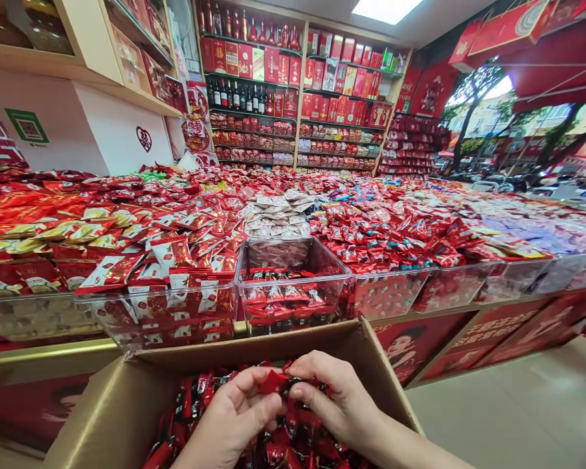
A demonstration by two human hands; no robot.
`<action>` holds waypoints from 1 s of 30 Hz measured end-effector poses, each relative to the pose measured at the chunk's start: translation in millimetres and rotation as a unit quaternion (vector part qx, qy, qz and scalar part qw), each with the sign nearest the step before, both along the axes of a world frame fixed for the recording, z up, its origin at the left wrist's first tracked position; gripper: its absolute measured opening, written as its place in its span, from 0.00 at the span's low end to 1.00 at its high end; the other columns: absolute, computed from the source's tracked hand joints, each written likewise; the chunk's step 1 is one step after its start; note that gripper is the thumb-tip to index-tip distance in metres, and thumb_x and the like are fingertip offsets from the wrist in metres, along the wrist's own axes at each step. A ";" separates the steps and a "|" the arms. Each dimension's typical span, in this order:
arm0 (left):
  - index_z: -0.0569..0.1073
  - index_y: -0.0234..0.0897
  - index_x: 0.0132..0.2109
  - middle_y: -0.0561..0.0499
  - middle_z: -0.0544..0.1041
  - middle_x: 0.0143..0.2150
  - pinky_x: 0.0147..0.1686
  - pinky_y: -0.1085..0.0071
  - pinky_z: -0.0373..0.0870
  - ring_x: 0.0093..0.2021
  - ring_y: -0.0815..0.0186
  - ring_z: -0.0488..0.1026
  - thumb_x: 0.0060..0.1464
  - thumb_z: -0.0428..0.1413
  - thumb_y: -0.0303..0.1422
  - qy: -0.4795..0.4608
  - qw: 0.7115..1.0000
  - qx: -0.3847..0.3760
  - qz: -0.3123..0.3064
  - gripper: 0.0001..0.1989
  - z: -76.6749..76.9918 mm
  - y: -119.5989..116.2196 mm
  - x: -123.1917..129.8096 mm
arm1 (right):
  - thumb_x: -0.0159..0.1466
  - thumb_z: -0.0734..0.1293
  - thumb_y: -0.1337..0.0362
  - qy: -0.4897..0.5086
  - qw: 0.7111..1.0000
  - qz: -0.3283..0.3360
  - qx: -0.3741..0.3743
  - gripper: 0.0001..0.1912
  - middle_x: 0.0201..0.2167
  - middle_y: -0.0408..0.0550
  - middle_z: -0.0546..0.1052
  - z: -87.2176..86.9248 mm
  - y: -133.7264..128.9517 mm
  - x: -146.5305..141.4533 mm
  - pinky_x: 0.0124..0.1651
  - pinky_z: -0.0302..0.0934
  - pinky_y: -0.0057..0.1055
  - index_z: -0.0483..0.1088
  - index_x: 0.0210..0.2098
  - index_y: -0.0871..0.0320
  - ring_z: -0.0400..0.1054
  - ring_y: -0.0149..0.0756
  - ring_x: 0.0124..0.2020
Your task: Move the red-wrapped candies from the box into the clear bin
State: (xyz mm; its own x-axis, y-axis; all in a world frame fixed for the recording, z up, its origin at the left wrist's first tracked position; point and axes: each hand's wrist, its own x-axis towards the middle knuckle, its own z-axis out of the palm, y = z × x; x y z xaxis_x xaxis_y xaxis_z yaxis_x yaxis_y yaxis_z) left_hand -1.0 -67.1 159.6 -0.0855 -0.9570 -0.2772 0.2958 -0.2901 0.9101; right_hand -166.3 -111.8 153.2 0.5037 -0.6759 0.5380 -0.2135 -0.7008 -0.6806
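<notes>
Both hands are over an open cardboard box [108,398] filled with small red-and-black wrapped candies [195,397]. My left hand [239,410] pinches the left end of a red candy packet [272,382] between thumb and fingers. My right hand [329,394] has its thumb and index finger closed at the right end of the same packet, partly covering it. Just beyond the box stands a clear plastic bin [293,286], partly filled with neat rows of similar red-and-black packets [276,296].
More clear bins heaped with wrapped sweets line the counter, including red-and-white packets [170,251] to the left and red ones [371,234] to the right. White packets [278,212] lie behind. Shelves [300,85] with bottles and red boxes stand at the back. Tiled floor [508,397] shows at right.
</notes>
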 end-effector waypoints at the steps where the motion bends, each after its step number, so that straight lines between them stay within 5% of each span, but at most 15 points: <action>1: 0.73 0.36 0.34 0.51 0.75 0.31 0.31 0.73 0.64 0.32 0.67 0.69 0.37 0.62 0.38 -0.022 1.000 0.010 0.007 0.15 -2.7 -1.9 0.6 | 0.59 0.60 0.63 0.003 1.000 0.005 0.016 0.06 0.27 0.45 0.72 -0.2 -0.5 -0.1 0.32 0.60 0.25 0.67 0.31 0.57 0.65 0.29 0.29; 4: 0.72 0.34 0.29 0.53 0.73 0.25 0.26 0.75 0.61 0.26 0.70 0.68 0.39 0.61 0.40 -0.057 0.997 0.038 0.027 0.14 -7.5 -6.7 3.7 | 0.60 0.60 0.62 0.029 0.999 0.021 -0.010 0.08 0.33 0.48 0.71 2.5 -1.0 -4.3 0.37 0.61 0.25 0.67 0.37 0.57 0.65 0.29 0.35; 8: 0.69 0.34 0.28 0.55 0.72 0.23 0.22 0.77 0.57 0.23 0.72 0.66 0.38 0.61 0.40 -0.044 0.997 0.059 0.034 0.15 -7.7 -8.2 6.3 | 0.54 0.65 0.54 0.148 0.975 0.046 -0.162 0.22 0.44 0.53 0.67 11.9 1.5 -10.1 0.42 0.60 0.30 0.63 0.44 0.59 0.60 0.35 0.43; 12: 0.65 0.34 0.24 0.58 0.68 0.19 0.20 0.79 0.54 0.20 0.75 0.64 0.36 0.63 0.39 -0.017 0.996 0.080 0.033 0.16 -5.1 -5.9 4.5 | 0.58 0.62 0.67 0.224 0.899 0.054 -0.372 0.05 0.35 0.46 0.72 20.1 5.5 -6.8 0.33 0.58 0.29 0.67 0.35 0.59 0.62 0.32 0.34; 15: 0.66 0.35 0.24 0.58 0.69 0.18 0.20 0.78 0.55 0.19 0.75 0.63 0.37 0.61 0.40 0.040 0.996 0.074 0.020 0.15 1.5 -3.7 3.9 | 0.58 0.59 0.72 0.200 0.872 0.065 -0.441 0.06 0.33 0.45 0.73 35.3 6.3 -8.5 0.28 0.55 0.28 0.68 0.32 0.61 0.62 0.30 0.30; 18: 0.69 0.35 0.28 0.53 0.73 0.22 0.22 0.77 0.58 0.22 0.72 0.67 0.43 0.57 0.44 0.081 0.994 0.071 0.019 0.15 9.2 -2.8 6.8 | 0.59 0.58 0.71 0.171 0.884 0.052 -0.432 0.07 0.35 0.47 0.73 68.0 -5.1 -17.8 0.31 0.56 0.30 0.67 0.33 0.62 0.62 0.31 0.32; 23: 0.69 0.35 0.29 0.53 0.74 0.24 0.23 0.78 0.59 0.23 0.72 0.68 0.42 0.59 0.40 0.078 0.995 0.066 0.004 0.13 5.4 -6.7 14.7 | 0.57 0.62 0.69 0.210 0.913 -0.116 -0.331 0.03 0.28 0.47 0.71 125.7 -71.2 -18.1 0.31 0.54 0.27 0.65 0.27 0.62 0.61 0.30 0.30; 27: 0.67 0.35 0.29 0.54 0.74 0.23 0.21 0.80 0.56 0.22 0.74 0.68 0.41 0.59 0.40 0.082 0.994 0.064 -0.015 0.13 -4.4 -9.9 15.9 | 0.51 0.65 0.64 0.383 0.908 -0.080 -0.153 0.06 0.19 0.41 0.67 134.3 -131.9 2.5 0.23 0.48 0.22 0.65 0.23 0.61 0.57 0.25 0.21; 30: 0.67 0.35 0.30 0.54 0.74 0.23 0.20 0.80 0.55 0.21 0.75 0.67 0.40 0.60 0.39 0.071 0.994 0.076 -0.010 0.14 -6.8 -10.1 15.4 | 0.50 0.64 0.64 0.483 0.869 -0.027 -0.106 0.05 0.20 0.40 0.68 126.4 -154.5 17.1 0.22 0.46 0.21 0.65 0.24 0.60 0.56 0.24 0.21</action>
State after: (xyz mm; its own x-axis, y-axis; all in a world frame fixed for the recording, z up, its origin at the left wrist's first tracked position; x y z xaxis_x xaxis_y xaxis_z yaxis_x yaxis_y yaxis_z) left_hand 14.3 -77.2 152.8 -0.1536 -0.9022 -0.4030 0.4107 -0.4292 0.8044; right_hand -149.2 -266.4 279.7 0.7606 -0.6492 -0.0025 -0.6491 -0.7604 -0.0219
